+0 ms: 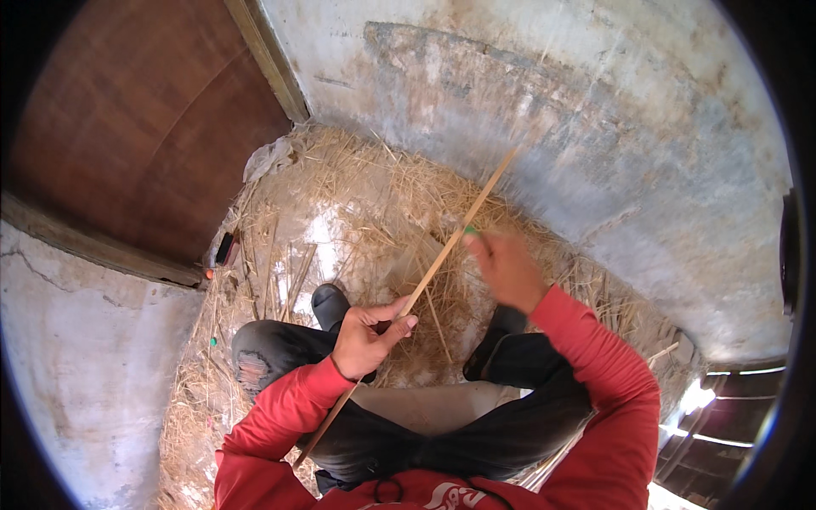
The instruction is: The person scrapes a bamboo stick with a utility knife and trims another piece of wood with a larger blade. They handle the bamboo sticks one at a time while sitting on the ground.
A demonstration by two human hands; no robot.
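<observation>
A long, thin strip (450, 244) of pale wood or bamboo slants from above my lap up toward the wall. My left hand (367, 337) is closed on it, thumb and fingers pinching its lower part; the strip's tail runs back under my left forearm. Beside the strip's upper half is my right hand (508, 270), blurred by motion and closed. A small green thing (470, 229) shows at its thumb tip. The rest of what it grips is hidden, and I cannot tell whether it touches the strip.
Straw and shavings (365, 170) litter the floor around my shoes. A weathered plaster wall (629, 153) rises ahead and to the right. A brown door panel (144, 127) stands at the left. Near its foot lies a small dark object (226, 248). A pale seat-like surface (425, 406) shows between my legs.
</observation>
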